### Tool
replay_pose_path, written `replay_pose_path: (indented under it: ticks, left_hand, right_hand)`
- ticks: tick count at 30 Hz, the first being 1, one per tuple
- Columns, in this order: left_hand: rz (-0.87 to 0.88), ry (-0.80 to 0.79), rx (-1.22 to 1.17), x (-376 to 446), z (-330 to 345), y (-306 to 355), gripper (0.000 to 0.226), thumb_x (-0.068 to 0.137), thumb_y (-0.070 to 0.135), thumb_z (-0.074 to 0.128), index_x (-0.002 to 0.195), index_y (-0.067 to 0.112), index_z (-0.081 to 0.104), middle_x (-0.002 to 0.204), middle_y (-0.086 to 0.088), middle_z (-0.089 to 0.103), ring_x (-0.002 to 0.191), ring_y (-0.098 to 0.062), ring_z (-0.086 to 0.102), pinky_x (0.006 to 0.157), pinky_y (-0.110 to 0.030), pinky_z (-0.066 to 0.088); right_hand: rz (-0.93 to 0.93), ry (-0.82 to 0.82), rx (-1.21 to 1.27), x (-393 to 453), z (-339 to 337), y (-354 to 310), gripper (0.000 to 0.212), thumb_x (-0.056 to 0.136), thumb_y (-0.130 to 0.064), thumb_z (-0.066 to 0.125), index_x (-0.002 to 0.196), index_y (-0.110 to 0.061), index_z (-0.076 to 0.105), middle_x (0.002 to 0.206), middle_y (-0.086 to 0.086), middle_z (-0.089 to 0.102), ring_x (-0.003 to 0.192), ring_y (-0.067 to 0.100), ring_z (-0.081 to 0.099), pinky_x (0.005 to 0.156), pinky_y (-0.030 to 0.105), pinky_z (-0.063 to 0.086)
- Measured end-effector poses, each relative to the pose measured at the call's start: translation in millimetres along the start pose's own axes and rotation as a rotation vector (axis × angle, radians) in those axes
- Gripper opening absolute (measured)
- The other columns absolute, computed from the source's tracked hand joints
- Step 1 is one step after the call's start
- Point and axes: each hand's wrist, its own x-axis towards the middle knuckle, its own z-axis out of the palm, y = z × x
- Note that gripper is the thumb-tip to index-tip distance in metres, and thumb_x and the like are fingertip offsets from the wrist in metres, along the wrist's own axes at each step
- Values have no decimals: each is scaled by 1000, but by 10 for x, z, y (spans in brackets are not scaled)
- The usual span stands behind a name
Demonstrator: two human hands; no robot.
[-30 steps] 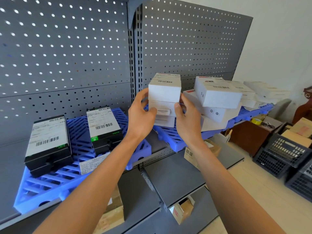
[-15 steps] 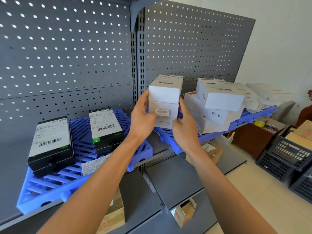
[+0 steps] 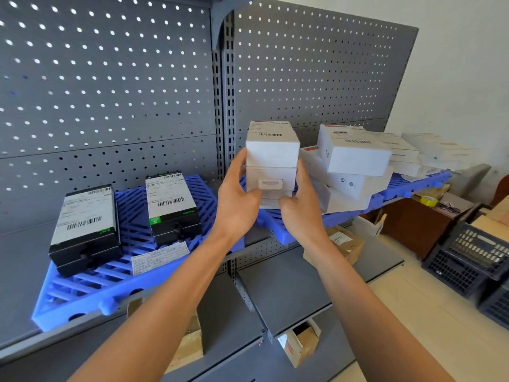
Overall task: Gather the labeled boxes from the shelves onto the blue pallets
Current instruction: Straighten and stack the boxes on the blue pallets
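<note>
A stack of small white labeled boxes (image 3: 271, 158) is clasped between my left hand (image 3: 238, 199) and my right hand (image 3: 303, 205), one palm on each side. The stack sits at the left end of the right blue pallet (image 3: 286, 227), beside a pile of larger white boxes (image 3: 355, 158). I cannot tell whether the stack's bottom box touches the pallet. On the left blue pallet (image 3: 132, 205) lie two black boxes with white barcode labels (image 3: 85, 230) (image 3: 172, 205) and a loose paper label (image 3: 159, 257).
Grey perforated shelf backing (image 3: 110, 92) rises behind. Cardboard boxes (image 3: 341, 244) (image 3: 300, 346) sit on lower grey shelves. Dark plastic crates (image 3: 473, 257) stand on the floor at right, near a brown cabinet (image 3: 413, 230) with a yellow tape roll (image 3: 428, 200).
My hands have slid slightly lower on the white stack and closer to the pallet. The stack stays upright at the same spot beside the larger white boxes.
</note>
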Motion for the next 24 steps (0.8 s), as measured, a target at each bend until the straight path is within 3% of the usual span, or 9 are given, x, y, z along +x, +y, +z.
replay_pose_path:
  ticks: [3,7,10,13,15,17,20,24]
  left_hand:
    - [-3,-12,24,-69,12,-17,83,75,-4,51,152,25,38,145,16,52,136,-4,46,111,-36,45]
    - [-12,-29,73,-106,33,-22,90,68,4,47,153,30,35,146,12,51,138,-7,43,112,-41,44]
    - [-6,-15,81,-118,40,-38,89,71,1,48,154,29,35,148,14,49,138,-4,42,107,-27,46]
    - [2,3,77,-141,48,-59,85,77,-9,48,154,27,36,148,13,49,132,1,47,87,-13,49]
    - [-10,16,71,-162,68,-80,85,80,-13,48,153,28,36,144,13,52,116,10,54,84,-17,53]
    - [-18,26,65,-168,86,-99,85,81,-14,47,153,29,36,141,14,54,116,10,55,87,-23,56]
    - [-30,25,62,-153,84,-107,85,78,-9,48,153,28,36,141,13,54,127,0,52,98,-34,55]
    - [-39,25,73,-132,82,-95,85,71,3,47,152,27,37,143,15,52,134,-4,48,105,-38,51]
  right_hand:
    - [1,3,-2,-39,-57,-2,85,74,20,36,136,-39,41,126,-12,60,117,-4,53,86,6,44]
    - [-9,14,1,-38,-100,-9,85,73,21,37,138,-32,45,125,-9,61,117,-2,54,89,13,48]
    - [-10,14,-1,-48,-111,8,84,75,20,38,142,-30,43,128,-8,61,120,3,54,94,21,51]
    - [9,21,2,-111,-94,23,88,78,21,41,148,-32,35,133,-10,57,124,1,52,98,24,52]
    - [8,11,17,-152,-81,6,90,79,23,40,141,-42,35,127,-21,57,121,-6,51,94,16,50]
    - [11,1,26,-163,-86,-22,90,77,24,39,132,-48,36,120,-31,54,115,-15,51,88,7,46]
    - [20,-18,29,-134,-104,-4,89,76,24,38,142,-36,35,126,-19,56,115,-14,51,86,5,45]
    - [23,-35,2,-111,-109,22,90,77,21,40,153,-27,29,137,-5,56,125,3,52,97,16,49]
